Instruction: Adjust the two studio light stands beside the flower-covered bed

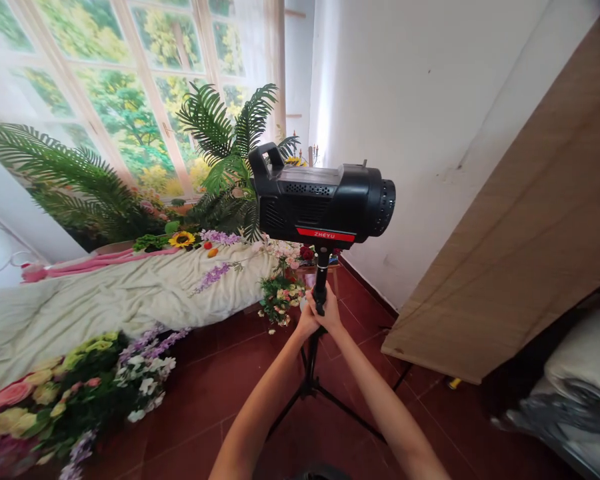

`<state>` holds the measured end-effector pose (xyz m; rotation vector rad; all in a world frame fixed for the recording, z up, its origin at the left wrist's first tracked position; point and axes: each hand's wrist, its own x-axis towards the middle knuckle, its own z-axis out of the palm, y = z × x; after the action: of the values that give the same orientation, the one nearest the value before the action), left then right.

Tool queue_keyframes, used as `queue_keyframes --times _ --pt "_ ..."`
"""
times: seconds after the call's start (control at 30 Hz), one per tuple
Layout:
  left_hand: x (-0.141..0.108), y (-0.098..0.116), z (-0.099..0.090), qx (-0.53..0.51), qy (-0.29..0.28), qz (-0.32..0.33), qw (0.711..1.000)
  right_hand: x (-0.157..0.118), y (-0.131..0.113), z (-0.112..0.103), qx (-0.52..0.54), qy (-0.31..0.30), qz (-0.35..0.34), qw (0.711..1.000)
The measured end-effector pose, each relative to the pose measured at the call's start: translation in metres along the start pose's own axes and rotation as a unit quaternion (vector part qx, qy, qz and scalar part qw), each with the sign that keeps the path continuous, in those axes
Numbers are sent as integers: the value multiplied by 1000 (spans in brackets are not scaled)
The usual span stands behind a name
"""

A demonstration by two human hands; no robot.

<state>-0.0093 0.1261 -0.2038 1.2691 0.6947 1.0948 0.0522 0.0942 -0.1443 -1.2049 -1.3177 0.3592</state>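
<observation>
A black studio light (320,203) with a red label is mounted on top of a black stand (309,385), its round front facing right. My left hand (307,319) is closed round the upper pole of the stand, just below the light. On the other side of the same pole, my right hand (331,310) is wrapped close against my left hand, beside a black knob (320,308). The stand's legs are spread on the dark red floor between my forearms. Parts of my fingers are hidden behind the pole.
A couch draped in cream cloth (155,290) runs along the left, with flowers (45,407) in front. Palm leaves (210,127) rise behind the light. A wooden panel (495,233) leans at right, near wrapped bundles (580,387).
</observation>
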Motion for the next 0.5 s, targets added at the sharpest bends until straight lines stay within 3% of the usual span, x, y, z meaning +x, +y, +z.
queue_keyframes --times 0.13,0.23,0.4,0.5 --pt "0 -8 0 52 21 56 997 14 -18 -5 7 -16 -10 1000" --pt "-3 -8 -1 103 23 44 993 34 -46 -11 10 -13 -19 1000" --pt "-3 10 8 125 25 24 992 82 -97 -22 51 -11 -85 995" --pt "-1 24 15 122 50 35 991 103 -110 -26 53 0 -117 992"
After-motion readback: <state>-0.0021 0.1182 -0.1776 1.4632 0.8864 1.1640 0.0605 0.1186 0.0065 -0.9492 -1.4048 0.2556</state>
